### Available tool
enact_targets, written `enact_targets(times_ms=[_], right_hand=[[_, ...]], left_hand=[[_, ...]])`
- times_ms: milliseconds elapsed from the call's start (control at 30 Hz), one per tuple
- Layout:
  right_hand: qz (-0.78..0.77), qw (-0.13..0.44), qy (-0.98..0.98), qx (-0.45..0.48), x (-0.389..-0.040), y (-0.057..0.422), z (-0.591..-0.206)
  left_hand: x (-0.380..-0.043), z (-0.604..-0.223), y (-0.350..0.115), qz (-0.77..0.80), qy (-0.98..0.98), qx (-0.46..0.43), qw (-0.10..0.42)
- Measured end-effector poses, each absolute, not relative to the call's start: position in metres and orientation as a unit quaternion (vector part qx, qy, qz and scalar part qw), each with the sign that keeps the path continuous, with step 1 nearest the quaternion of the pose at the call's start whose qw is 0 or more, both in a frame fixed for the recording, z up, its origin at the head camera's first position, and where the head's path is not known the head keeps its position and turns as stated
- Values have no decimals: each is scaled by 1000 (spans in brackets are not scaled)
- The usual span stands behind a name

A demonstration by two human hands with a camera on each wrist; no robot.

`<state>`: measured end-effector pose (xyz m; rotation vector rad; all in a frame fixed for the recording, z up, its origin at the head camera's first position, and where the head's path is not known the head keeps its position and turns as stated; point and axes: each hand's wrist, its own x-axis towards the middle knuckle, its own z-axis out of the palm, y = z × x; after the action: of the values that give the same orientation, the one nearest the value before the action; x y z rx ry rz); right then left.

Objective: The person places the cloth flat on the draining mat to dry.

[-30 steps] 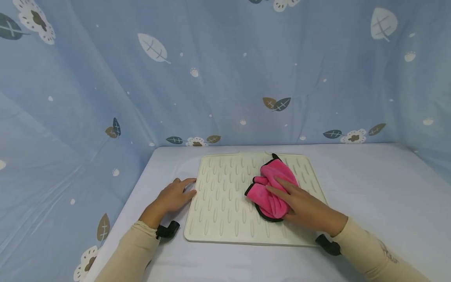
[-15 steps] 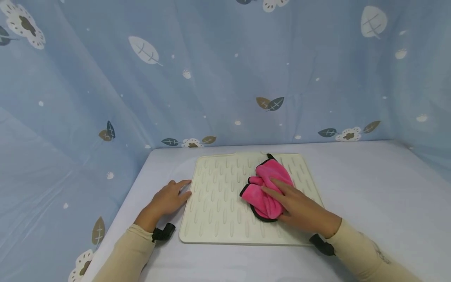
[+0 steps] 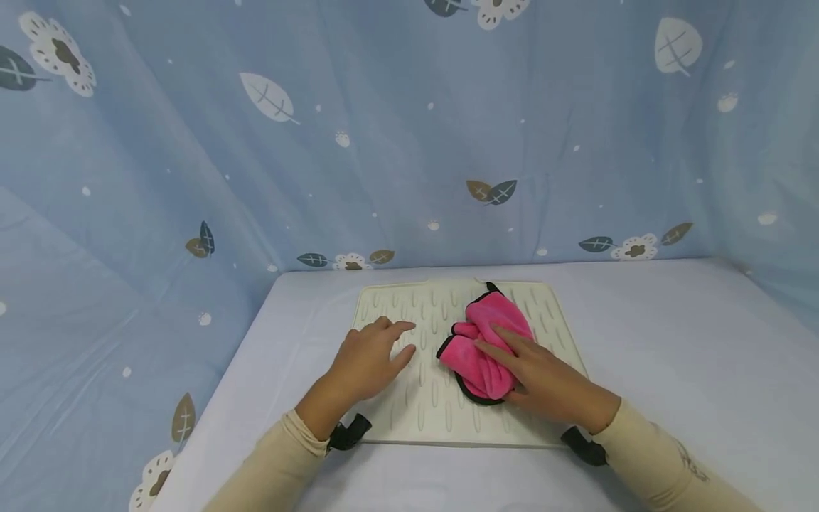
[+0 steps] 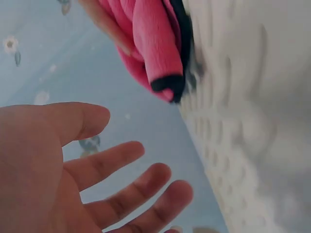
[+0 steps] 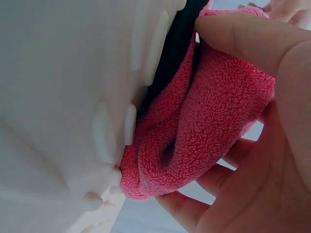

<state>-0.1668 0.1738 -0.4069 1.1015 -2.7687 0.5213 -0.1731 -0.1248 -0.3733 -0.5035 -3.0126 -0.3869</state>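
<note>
A crumpled pink cloth (image 3: 489, 355) with black edging lies on the right half of a cream ribbed mat (image 3: 409, 419). My right hand (image 3: 550, 380) grips the cloth from the right. In the right wrist view the thumb and fingers are bent around the cloth's folds (image 5: 209, 121), which touch the mat. Over the left part of the mat, my left hand (image 3: 367, 359) hovers with spread fingers and nothing in them. Its palm faces the cloth in the left wrist view, with a gap between fingertips (image 4: 177, 194) and cloth (image 4: 155, 43).
The mat lies on a table with a white cover (image 3: 665, 341). A blue curtain (image 3: 409, 156) with leaf and flower prints stands behind the table and along its left side. Black wrist cameras (image 3: 350, 432) sit below both hands.
My left hand has left the mat's left edge and moved right, over the mat. My right hand and the cloth stay in place on the mat; the head view has shifted slightly.
</note>
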Motion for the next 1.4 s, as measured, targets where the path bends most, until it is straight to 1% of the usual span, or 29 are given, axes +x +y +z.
enact_targets(times_ms=[167,367,500,733,1033,1133,1300,1400], right_hand=[[170,53,-916,359,-166,173,-408],[159,33,-923,349,-164,174,-408],[155,16,-928,338,-161,174,-407],[148,13,-930,336,-162,175,-405],[144,11,-932,334,-163,174,-405],[154,3,-932,328,-164,175,-402],[178,-10,-932,315,-165,177,-398],[185,-13,-933,310,-166,179,-396]], left_hand=[[-175,-378,-101,-107,-974,-201,6],[-176,-391,-88,-91,-972,-214,-28],[-176,-397,-85,-95,-970,-220,-32],[-176,-400,-82,-126,-967,-220,-3],[-173,-399,-80,-161,-952,-255,43],[-173,-398,-80,-164,-950,-258,64],[-174,-393,-81,-177,-943,-257,116],[-175,-389,-82,-202,-936,-257,127]])
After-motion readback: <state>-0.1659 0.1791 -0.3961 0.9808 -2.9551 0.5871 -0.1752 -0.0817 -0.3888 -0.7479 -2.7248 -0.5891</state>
